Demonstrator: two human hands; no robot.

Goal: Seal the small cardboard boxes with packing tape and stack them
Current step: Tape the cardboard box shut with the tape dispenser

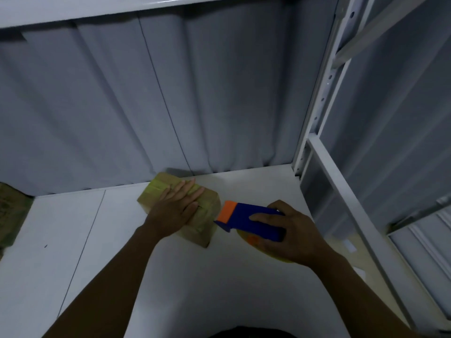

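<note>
Cardboard box (203,229), rectangular, taped, lies under flat open left grip (177,206); right grip (292,237) clasps blue-orange plastic tape dispenser (245,215).

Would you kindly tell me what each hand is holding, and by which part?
The right hand grips the blue tape dispenser round its rear body. The left hand holds nothing; it lies flat on the cardboard box.
</note>
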